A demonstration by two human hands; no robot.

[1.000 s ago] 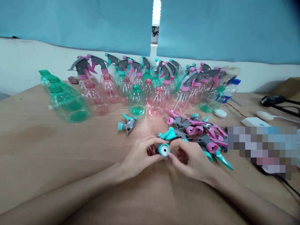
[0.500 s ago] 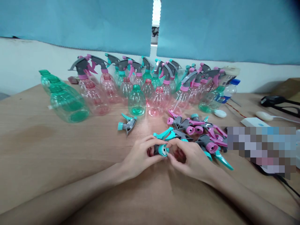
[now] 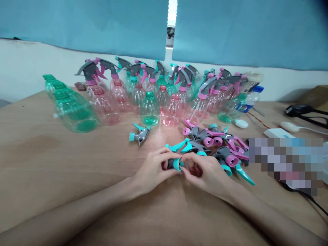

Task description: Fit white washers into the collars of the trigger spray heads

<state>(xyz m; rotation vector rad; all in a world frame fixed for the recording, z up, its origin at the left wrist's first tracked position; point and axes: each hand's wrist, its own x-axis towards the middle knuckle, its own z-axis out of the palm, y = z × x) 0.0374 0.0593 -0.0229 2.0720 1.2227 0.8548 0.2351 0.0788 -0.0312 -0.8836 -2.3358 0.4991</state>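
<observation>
Low over the table, my left hand (image 3: 153, 167) grips a grey trigger spray head with a turquoise collar (image 3: 176, 164), the collar's open end facing right. Fingers of my right hand (image 3: 208, 171) are closed at the collar's right edge, thumb below and index finger above. Whether they also pinch a small part there, I cannot tell. My palms hide much of the spray head. Just beyond my hands lies another spray head with a turquoise trigger (image 3: 188, 146). Grey and pink spray heads (image 3: 227, 156) are heaped beside my right hand.
Open green bottles (image 3: 77, 114) stand at the left, and an open pink bottle (image 3: 175, 112) stands mid-table. Several bottles with spray heads (image 3: 182, 82) line the back. A lone turquoise spray head (image 3: 139, 135) lies left of centre. Cables and a white box (image 3: 278, 134) lie at the right.
The collar has turned slightly in my fingers, so the white inside seen before is now mostly out of sight. Both hands stay in nearly the same place.
</observation>
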